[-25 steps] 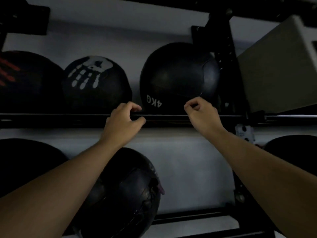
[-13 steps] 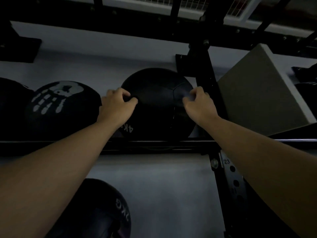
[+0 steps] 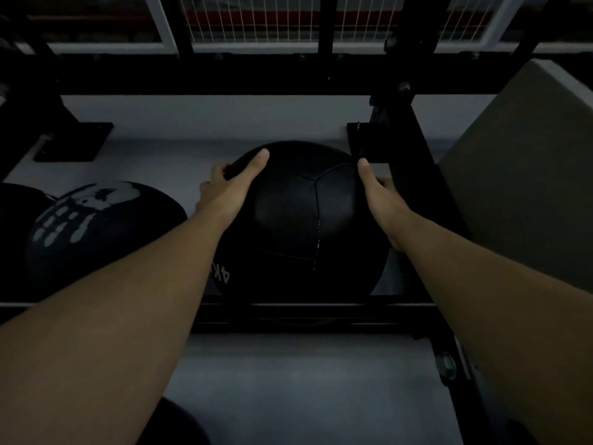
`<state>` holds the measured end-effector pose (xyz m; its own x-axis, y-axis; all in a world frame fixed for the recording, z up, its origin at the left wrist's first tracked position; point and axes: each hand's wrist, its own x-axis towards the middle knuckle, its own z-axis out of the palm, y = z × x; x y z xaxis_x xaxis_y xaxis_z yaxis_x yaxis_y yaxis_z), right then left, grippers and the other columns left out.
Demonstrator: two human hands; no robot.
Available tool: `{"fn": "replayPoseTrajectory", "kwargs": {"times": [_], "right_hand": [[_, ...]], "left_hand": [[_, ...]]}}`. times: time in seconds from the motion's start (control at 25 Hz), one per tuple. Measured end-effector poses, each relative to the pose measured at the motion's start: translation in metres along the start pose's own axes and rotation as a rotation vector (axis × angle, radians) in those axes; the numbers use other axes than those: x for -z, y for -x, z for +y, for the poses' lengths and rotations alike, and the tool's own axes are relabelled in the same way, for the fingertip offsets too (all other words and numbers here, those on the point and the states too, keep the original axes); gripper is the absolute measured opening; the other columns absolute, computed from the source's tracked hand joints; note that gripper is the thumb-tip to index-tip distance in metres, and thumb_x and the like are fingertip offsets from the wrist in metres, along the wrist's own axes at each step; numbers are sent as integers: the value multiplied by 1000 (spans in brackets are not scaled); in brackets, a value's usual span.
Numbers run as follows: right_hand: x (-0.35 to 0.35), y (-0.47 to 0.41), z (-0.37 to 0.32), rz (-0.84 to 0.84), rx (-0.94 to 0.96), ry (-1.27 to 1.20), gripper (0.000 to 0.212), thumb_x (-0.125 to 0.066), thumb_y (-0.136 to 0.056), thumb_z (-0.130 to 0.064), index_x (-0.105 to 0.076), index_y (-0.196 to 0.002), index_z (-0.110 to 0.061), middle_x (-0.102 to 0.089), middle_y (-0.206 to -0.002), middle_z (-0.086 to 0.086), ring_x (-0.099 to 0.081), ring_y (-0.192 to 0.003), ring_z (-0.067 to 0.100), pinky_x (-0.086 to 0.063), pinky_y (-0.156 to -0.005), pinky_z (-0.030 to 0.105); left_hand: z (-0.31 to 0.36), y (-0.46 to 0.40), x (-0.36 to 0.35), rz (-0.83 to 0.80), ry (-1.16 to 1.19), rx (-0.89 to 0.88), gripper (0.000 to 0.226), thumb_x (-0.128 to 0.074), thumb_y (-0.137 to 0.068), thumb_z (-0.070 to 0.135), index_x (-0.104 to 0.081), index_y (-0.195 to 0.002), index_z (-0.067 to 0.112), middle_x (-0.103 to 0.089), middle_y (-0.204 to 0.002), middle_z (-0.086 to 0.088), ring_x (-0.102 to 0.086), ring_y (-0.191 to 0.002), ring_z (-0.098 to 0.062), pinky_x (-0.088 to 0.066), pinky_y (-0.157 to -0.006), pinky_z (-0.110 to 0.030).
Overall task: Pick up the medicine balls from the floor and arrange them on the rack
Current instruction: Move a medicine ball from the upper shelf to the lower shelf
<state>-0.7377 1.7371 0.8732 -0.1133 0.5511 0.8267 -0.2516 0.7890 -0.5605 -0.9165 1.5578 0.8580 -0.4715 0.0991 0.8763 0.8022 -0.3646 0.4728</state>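
**Head view: black medicine ball held on the rack shelf by both hands**

Head-camera footage was taken in dim light, looking at a black metal rack set against a pale wall. A black medicine ball with stitched seams was seen resting on the rack's front rail, near the centre of the frame. Part of a white "4K" marking was visible at the ball's 7 o'clock, partly hidden by the left forearm.

The left hand was laid against the ball's 10 o'clock side, its grip spread, with the thumb across the front and the fingers wrapped behind the top edge. The right hand was pressed against the 2 o'clock side, its grip likewise spread, thumb pointing up along the curve and the fingers hidden between the ball and the rack upright. The ball was thus clasped between the two open palms.

At 9 o'clock from the held ball, a second black ball with a white handprint design was seen on the same shelf, close beside but not touching it. At 3 o'clock, beyond the upright, a grey padded block was seen leaning at a tilt. White wire mesh was visible across the top of the frame.
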Motion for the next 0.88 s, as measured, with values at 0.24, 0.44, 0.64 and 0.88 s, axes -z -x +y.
{"fn": "replayPoseTrajectory", "kwargs": {"times": [0.24,0.44,0.64,0.88], "right_hand": [[-9,-32,25,-38,-33,-246,146,-53,-26,-108,-52,-150,-33,-61,-145,6,-60,-127,34,-48,-112,48],[-6,-19,21,-42,-37,-258,129,-59,-40,-103,-53,-148,-33,-66,-137,5,-64,-120,32,-50,-108,46],[10,16,14,-84,25,-289,106,-63,-66,-85,-45,-153,-28,-65,-136,4,-66,-118,27,-54,-100,40],[35,43,4,-152,37,-340,75,-68,-84,-68,-46,-149,-38,-64,-128,-8,-63,-108,15,-54,-84,35]], "left_hand": [[-17,-25,-12,124,52,8,123,-25,-61,109,-53,-151,31,-61,-149,-4,-60,-130,-35,-46,-113,-46],[-18,-14,-14,172,83,1,95,-39,-81,91,-53,-150,26,-56,-151,-8,-54,-136,-34,-44,-115,-48],[-17,0,-5,127,91,-47,87,-40,-85,88,-51,-148,29,-56,-150,-6,-55,-135,-31,-44,-113,-44],[-9,21,13,82,240,-94,90,-50,-73,86,-50,-146,33,-50,-153,-1,-55,-134,-23,-43,-115,-40]]}}
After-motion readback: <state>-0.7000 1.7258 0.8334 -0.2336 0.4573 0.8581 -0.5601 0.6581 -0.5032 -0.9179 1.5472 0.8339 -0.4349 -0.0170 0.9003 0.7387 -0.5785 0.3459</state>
